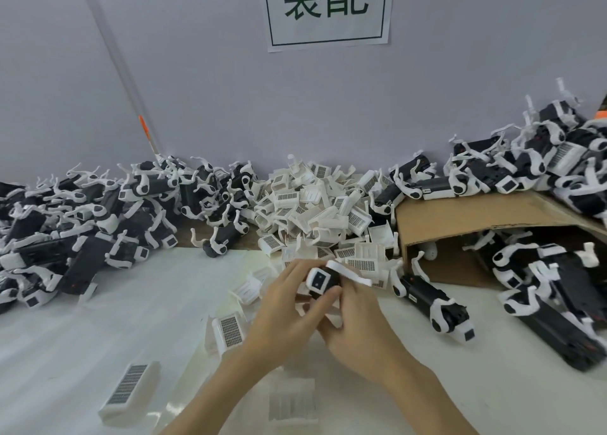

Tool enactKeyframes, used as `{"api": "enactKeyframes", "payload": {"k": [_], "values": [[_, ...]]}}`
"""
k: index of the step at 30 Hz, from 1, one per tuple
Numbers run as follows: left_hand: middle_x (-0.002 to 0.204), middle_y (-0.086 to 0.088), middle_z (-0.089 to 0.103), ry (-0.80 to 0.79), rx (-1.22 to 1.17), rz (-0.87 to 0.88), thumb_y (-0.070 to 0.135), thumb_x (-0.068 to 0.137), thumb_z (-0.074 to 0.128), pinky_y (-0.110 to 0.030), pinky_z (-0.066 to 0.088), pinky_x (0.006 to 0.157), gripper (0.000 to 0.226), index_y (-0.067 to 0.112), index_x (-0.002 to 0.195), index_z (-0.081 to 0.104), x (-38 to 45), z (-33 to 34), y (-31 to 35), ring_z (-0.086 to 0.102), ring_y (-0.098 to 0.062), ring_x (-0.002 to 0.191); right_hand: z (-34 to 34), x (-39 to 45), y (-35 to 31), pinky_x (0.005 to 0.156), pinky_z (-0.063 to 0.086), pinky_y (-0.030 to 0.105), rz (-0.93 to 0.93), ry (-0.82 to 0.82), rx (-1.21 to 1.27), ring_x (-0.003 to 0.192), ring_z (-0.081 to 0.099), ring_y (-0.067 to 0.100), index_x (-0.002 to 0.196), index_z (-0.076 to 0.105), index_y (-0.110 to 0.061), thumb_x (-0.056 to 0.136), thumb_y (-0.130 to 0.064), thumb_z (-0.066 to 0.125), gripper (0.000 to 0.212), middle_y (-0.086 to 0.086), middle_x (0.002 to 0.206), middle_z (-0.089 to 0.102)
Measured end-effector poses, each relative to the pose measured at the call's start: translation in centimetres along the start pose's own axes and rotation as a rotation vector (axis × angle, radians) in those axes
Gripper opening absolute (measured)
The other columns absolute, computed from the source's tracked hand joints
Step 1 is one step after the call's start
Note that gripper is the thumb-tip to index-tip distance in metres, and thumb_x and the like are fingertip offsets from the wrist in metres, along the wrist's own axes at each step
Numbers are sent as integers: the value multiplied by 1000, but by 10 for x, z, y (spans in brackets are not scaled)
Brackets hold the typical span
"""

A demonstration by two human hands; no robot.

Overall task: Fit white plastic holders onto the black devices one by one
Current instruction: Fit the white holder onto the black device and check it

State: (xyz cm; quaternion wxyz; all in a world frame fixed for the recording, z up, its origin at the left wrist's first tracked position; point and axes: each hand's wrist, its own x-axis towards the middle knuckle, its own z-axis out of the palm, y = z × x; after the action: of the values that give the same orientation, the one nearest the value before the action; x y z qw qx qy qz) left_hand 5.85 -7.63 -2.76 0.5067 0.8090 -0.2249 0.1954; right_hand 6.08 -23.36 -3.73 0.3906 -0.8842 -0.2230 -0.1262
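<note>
Both my hands meet at the table's middle around one black device [323,283] with a white end face. My left hand [285,309] grips the device from the left, thumb curled across its near side. My right hand [358,323] grips it from the right and below, and a white plastic holder [349,272] sits across the device's top by my fingers. A heap of loose white holders [315,211] lies behind my hands. One more black device [430,300] lies just right of my hands.
Piles of black devices with white parts fill the left [82,217] and right [542,178] of the table. A tipped cardboard box [466,217] lies at right. Loose holders [131,388] lie on the white sheet [82,329] near me. A paper sign [328,7] hangs on the wall.
</note>
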Motion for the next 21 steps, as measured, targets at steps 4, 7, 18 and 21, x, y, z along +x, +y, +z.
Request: {"api": "enactKeyframes", "payload": {"k": [4,7,18,21], "values": [[106,2,77,98,-259,-168,20,103,66,-23,55,83,24,22,126,67,8,-17,-1,73,-12,100,-12,-2,1,128,19,45,24,-121,58,157,12,4,162,18,-47,101,-72,39,69,-22,167,21],[94,1,77,122,-366,-226,28,101,64,-19,53,75,30,18,129,57,12,-31,0,70,-11,85,-16,1,5,127,25,38,-18,-46,157,152,24,-3,160,34,-42,110,-54,36,51,-23,161,36],[143,-21,62,-312,-501,-92,7,105,65,-58,51,108,32,3,136,60,11,-39,-4,58,-42,134,-6,2,16,81,58,35,9,24,183,100,69,5,121,68,-39,91,-33,80,33,-20,102,74],[140,-17,64,-245,-434,-126,10,105,63,-56,51,110,33,4,138,63,12,-38,-5,60,-40,132,-5,2,20,84,58,37,21,66,178,101,69,5,120,69,-33,90,-30,81,33,-17,104,74]]}}
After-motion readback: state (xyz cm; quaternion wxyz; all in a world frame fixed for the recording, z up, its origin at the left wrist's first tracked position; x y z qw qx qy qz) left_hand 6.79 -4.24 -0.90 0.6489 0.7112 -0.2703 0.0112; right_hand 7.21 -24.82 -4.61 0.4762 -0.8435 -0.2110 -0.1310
